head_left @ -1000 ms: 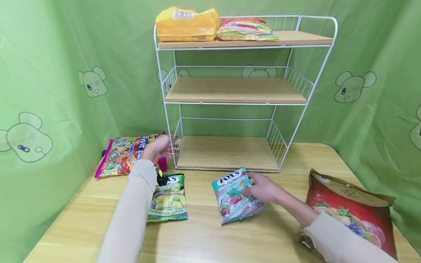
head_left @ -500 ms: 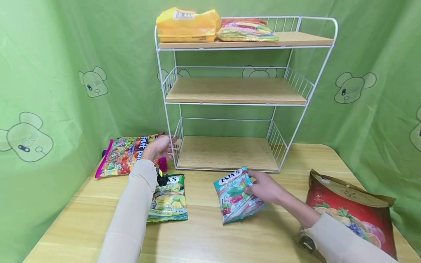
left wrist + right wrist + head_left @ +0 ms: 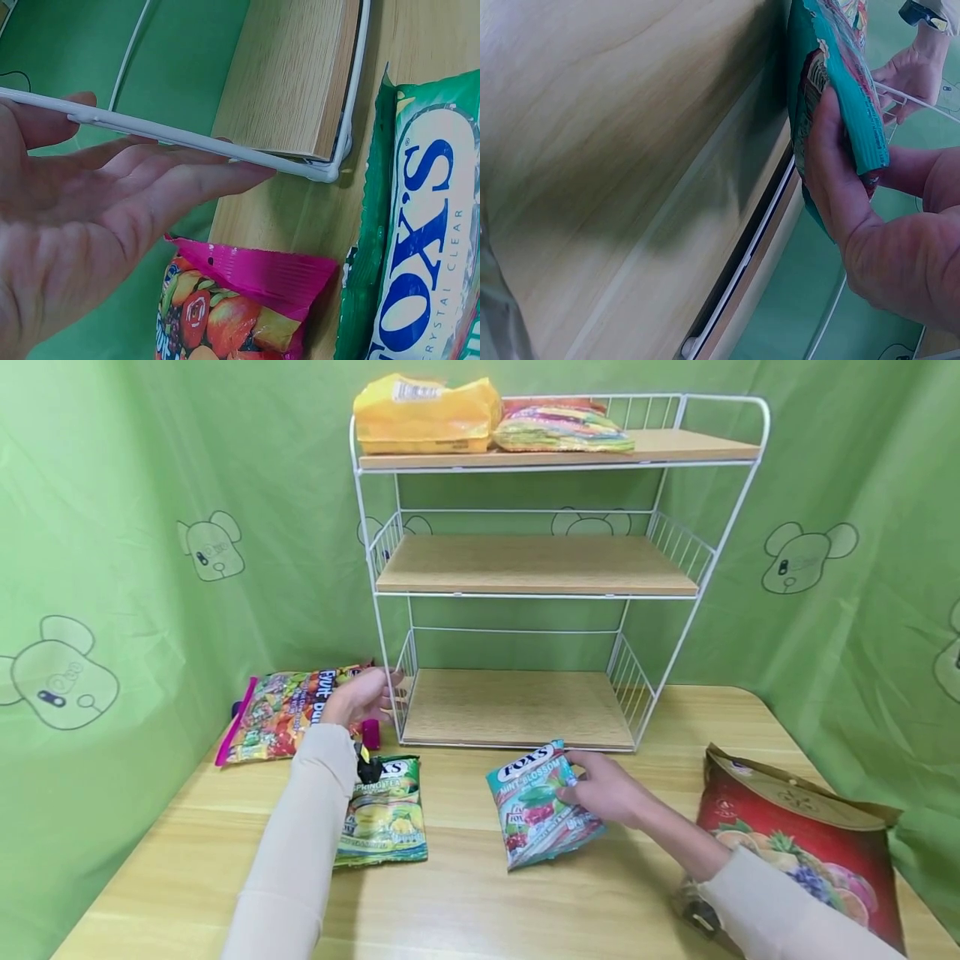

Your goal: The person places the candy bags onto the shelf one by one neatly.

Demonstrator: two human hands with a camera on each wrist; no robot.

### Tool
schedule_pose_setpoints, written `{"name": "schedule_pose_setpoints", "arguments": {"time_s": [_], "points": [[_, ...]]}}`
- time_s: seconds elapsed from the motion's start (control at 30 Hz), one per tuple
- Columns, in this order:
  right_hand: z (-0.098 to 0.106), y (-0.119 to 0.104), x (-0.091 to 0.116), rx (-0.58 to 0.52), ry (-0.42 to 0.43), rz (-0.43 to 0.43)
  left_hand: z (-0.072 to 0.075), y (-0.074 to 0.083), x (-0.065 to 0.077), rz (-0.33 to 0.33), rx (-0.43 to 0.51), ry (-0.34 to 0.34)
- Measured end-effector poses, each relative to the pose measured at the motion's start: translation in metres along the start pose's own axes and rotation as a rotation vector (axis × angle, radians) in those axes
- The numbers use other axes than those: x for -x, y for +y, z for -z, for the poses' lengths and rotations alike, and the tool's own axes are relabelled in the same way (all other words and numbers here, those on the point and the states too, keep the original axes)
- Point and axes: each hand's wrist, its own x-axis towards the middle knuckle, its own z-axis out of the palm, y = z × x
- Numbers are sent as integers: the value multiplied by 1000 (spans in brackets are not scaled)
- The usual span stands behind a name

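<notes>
My right hand (image 3: 603,787) grips a teal Fox's Mint Blossom candy bag (image 3: 534,806) by its right side, holding it tilted in front of the rack. In the right wrist view, the thumb lies along one face of the bag (image 3: 847,97) and the other fingers are mostly hidden behind it. My left hand (image 3: 365,695) is at the lower left front post of the white wire rack (image 3: 517,747). Its fingers (image 3: 202,180) reach out fairly straight against the post (image 3: 176,136). Below that hand lies a green Fox's Spring Tea bag (image 3: 386,818), partly covered by the sleeve.
A Fruit candy bag (image 3: 273,714) with pink ends lies left of the rack. The top shelf (image 3: 690,446) holds a yellow bag (image 3: 427,418) and a multicoloured bag (image 3: 562,429). A large red bag (image 3: 795,843) stands at right, partly behind the right sleeve. Green curtains surround the table (image 3: 465,902).
The right hand has shifted the teal candy bag slightly to the right during the first half second, then held it nearly still. The left hand stays at the rack post.
</notes>
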Motion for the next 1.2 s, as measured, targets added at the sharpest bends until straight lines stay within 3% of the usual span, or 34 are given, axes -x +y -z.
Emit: {"name": "schedule_pose_setpoints", "arguments": {"time_s": [0.4, 0.67, 0.93, 1.2], "points": [[1, 2, 2, -28, 1, -10, -1, 1, 1, -3, -15, 4], [2, 2, 4, -42, -1, -16, -1, 1, 1, -19, -5, -33], [3, 4, 4, -38, -1, -6, 0, -1, 1, -30, -48, -8], [9, 5, 5, -99, -19, -1, 0, 0, 1, -25, -23, -14]]}}
